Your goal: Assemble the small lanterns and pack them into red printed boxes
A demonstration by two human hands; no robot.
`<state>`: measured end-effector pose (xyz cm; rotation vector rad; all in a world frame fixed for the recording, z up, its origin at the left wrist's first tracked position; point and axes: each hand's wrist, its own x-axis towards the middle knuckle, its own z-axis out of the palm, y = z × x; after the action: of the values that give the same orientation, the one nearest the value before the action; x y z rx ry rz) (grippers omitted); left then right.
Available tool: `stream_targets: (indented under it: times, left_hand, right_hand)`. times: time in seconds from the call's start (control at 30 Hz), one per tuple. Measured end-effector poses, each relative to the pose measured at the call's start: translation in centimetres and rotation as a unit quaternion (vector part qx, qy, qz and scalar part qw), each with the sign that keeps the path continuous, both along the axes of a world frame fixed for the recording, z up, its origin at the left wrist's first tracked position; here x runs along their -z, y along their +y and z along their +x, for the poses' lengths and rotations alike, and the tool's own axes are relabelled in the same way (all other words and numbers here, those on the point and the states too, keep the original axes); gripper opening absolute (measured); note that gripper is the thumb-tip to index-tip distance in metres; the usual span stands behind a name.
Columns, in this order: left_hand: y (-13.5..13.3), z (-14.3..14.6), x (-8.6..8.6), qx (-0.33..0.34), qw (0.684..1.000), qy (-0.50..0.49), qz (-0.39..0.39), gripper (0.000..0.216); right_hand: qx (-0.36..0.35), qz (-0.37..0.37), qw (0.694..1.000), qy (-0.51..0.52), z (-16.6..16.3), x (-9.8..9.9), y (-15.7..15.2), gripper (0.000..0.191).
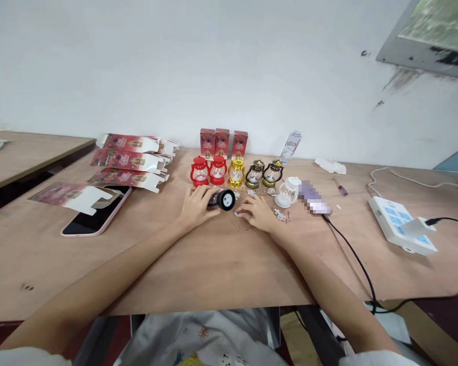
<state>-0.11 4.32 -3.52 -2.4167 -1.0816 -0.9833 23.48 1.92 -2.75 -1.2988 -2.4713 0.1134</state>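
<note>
Though the right hand's (258, 211) grip is unclear, the left (196, 207) clasps a black lantern (220, 200), white disc (228, 201) inside.

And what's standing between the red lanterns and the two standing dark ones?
A gold lantern stands there, as the head view shows.

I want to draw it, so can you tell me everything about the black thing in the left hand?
The black thing is tipped sideways, its round end facing the camera. That end has a thick, plastic-looking black rim around a white disc with small dark marks. Behind it, a see-through-looking part shows. The left hand holds it and hides the rest. Whether it touches the table is unclear.
</note>
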Motion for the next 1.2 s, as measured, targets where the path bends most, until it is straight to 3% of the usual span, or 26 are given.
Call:
stream_targets:
  times: [0.57, 1.2]
  left_hand:
    - [0.0, 0.0, 0.1, 0.003, 1.000, 0.007, -0.013, 0.044]
    - [-0.2, 0.0, -0.1, 0.013, 1.000, 0.006, -0.009, 0.043]
  right_hand:
    - [-0.055, 0.172, 0.974, -0.137, -0.5, 0.6, 0.1, 0.019]
    - [-0.081, 0.190, 0.964, -0.168, -0.7, 1.1, 0.2, 0.019]
